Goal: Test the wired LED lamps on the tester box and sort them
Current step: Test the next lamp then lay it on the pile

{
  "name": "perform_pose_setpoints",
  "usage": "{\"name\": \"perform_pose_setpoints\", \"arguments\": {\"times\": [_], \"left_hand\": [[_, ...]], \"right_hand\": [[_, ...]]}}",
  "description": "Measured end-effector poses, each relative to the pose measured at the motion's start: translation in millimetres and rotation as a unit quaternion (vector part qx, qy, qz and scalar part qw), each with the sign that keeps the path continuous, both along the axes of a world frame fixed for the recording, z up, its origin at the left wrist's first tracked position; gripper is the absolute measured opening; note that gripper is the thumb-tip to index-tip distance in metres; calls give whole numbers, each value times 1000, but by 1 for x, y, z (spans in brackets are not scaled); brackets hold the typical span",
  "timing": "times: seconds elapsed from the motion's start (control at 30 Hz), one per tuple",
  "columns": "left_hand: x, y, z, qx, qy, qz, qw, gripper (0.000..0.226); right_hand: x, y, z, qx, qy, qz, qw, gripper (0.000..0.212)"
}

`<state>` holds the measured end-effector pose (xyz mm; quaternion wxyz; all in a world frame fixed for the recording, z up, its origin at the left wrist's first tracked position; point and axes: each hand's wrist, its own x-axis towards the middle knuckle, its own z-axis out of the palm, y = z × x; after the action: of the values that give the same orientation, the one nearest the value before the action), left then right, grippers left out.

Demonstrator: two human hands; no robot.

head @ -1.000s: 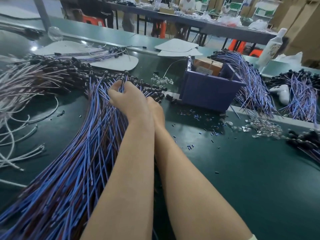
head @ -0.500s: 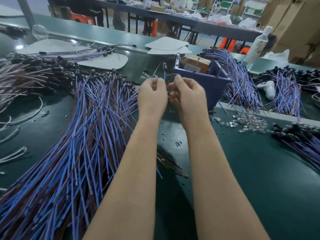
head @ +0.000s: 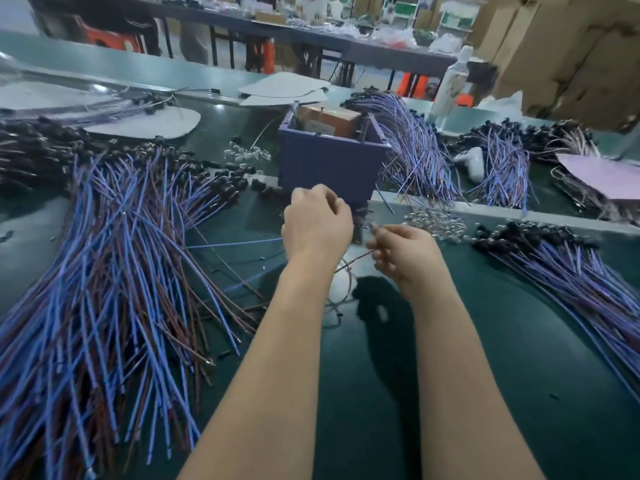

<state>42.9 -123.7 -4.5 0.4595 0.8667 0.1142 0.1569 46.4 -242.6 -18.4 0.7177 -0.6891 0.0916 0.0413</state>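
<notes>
Green table (head: pixel 519 375) is carrying the work: just in front of the purple tester box (head: pixel 329 164), the left hand (head: pixel 317 225) is curling round a blue lead (head: pixel 235 243) while the right hand (head: pixel 405 254) is pinching a thin brown lead (head: pixel 356 257). Heaps of wired lamps (head: pixel 114 271) are lying to either side, the biggest at the left.

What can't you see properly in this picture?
Head view:
- left hand: its own back hides the fingers and whatever they hold.
- wire the right hand pinches: lamp end blurred, too small.
- blue box: front wall hides its bottom.
- left wire pile: cut off by frame edge.
</notes>
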Motion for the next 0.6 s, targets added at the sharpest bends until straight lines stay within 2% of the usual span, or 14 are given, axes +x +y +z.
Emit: {"name": "perform_pose_setpoints", "arguments": {"times": [0.17, 0.3, 0.4, 0.47, 0.53, 0.6], "left_hand": [[2, -4, -10, 28, 30, 0, 999, 23], [7, -11, -15, 81, 104, -36, 991, 28], [8, -17, -16, 61, 99, -74, 991, 31], [8, -22, -16, 2, 61, -101, 993, 32], [7, -27, -13, -55, 6, -107, 993, 25], [8, -30, -10, -60, -53, -103, 991, 20]], "right_hand": [[11, -25, -2, 168, -30, -124, 978, 20], [14, -29, -6, 201, -30, -140, 969, 19], [12, -24, -9, 189, -19, -126, 974, 20], [12, -20, -9, 156, -29, -110, 981, 21], [10, -18, -11, 62, -54, -78, 994, 23], [8, -15, -13, -47, -77, -41, 995, 26]]}}
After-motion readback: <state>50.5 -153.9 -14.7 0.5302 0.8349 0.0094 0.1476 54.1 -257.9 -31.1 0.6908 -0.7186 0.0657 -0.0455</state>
